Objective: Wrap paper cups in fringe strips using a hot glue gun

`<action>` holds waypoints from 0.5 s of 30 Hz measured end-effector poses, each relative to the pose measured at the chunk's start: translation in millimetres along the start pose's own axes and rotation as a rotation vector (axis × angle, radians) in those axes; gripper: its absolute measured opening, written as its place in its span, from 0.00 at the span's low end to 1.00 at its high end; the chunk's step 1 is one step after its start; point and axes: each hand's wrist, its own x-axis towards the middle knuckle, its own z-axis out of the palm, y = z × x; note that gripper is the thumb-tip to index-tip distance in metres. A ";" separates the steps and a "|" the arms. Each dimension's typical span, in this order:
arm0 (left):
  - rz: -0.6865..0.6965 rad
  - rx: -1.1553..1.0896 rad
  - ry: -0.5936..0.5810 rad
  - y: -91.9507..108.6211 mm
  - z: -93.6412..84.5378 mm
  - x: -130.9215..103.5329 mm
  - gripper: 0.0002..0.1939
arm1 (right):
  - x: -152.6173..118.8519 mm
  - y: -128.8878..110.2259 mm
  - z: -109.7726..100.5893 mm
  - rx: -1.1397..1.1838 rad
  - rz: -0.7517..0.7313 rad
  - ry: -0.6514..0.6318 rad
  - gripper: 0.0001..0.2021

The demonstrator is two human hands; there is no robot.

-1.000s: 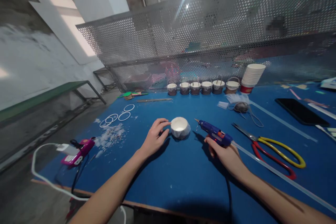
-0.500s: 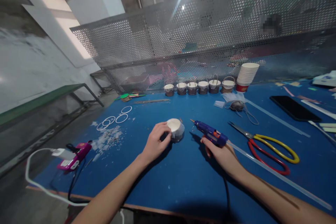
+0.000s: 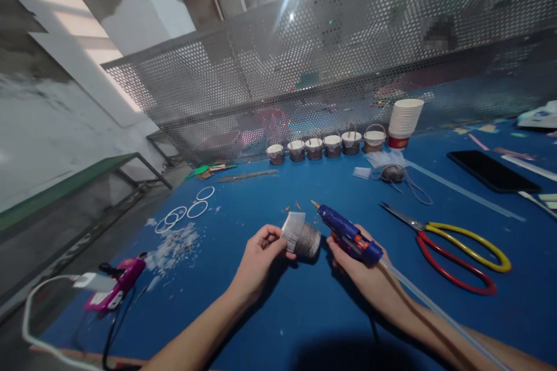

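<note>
My left hand (image 3: 263, 255) grips a small cup (image 3: 308, 241) wrapped in grey-brown cord, with whitish mesh fabric (image 3: 293, 228) around its rim. The cup lies tilted on its side, its mouth toward my left fingers and its base to the right. In my right hand (image 3: 354, 261) is a blue hot glue gun (image 3: 348, 233), its nozzle pointing up and left, above and apart from the cup. A long clear glue stick (image 3: 429, 295) runs out of the gun's back over my forearm. Scissors (image 3: 420, 226) with one red and one yellow handle lie open to the right.
Along the back stand several cord-wrapped cups (image 3: 332, 146) with handles and a stack of paper cups (image 3: 405, 122). A phone (image 3: 491, 169) and cord ball (image 3: 392, 173) lie right. White rings (image 3: 198, 209), scraps (image 3: 174, 246) and a pink power strip (image 3: 116, 285) are left.
My left hand has turned the cup from upright onto its side, so its cord-wrapped wall shows. The glue gun stays in my right hand, close by. The view has shifted slightly.
</note>
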 end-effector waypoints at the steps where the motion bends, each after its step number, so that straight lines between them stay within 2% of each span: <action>1: -0.014 -0.016 -0.018 -0.8 1.0 -1.3 0.10 | 0.6 -0.1 0.6 0.022 0.008 -0.001 0.10; 4: -0.016 0.001 -0.051 -3.2 4.6 -5.0 0.10 | 1.6 -2.1 0.9 0.045 -0.004 0.012 0.10; 10: 0.040 0.253 -0.026 -8.4 12.9 -8.5 0.11 | 0.1 -7.2 3.7 0.119 -0.008 0.054 0.11; 15: 0.175 0.439 -0.023 -17.2 14.6 -10.6 0.11 | 0.5 1.5 10.3 0.194 0.040 0.016 0.13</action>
